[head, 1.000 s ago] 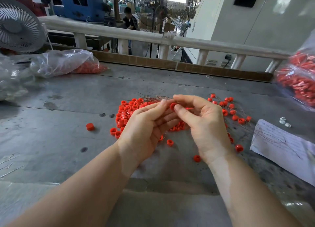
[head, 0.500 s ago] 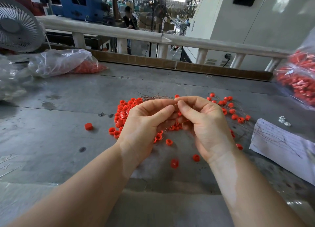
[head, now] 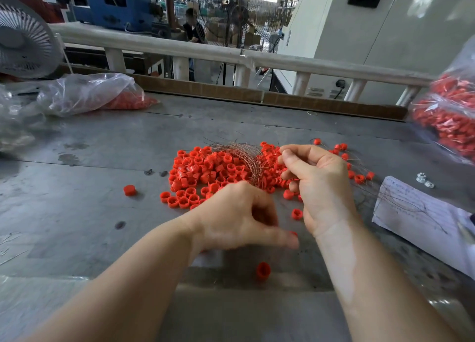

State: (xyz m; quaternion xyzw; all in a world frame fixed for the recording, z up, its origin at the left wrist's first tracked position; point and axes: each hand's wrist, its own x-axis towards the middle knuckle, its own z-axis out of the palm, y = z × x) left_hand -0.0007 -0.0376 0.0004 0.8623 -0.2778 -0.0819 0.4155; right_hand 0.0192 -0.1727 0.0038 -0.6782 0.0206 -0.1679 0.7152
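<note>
My left hand [head: 236,220] is low and near me, fingers curled, thumb tip on a small red cap [head: 293,234]. I cannot tell if I pinch it. My right hand [head: 318,184] is just past it, farther away and a bit right, thumb and finger pressed together. I think the cap must go up that way.

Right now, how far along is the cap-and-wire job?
Done: a few wired caps lie right of the pile of caps. In hand: the right hand seems to pinch a wire; the left hand, blurred, is at a loose cap. Left: most of it; the pile and wire bundle are big.
</note>
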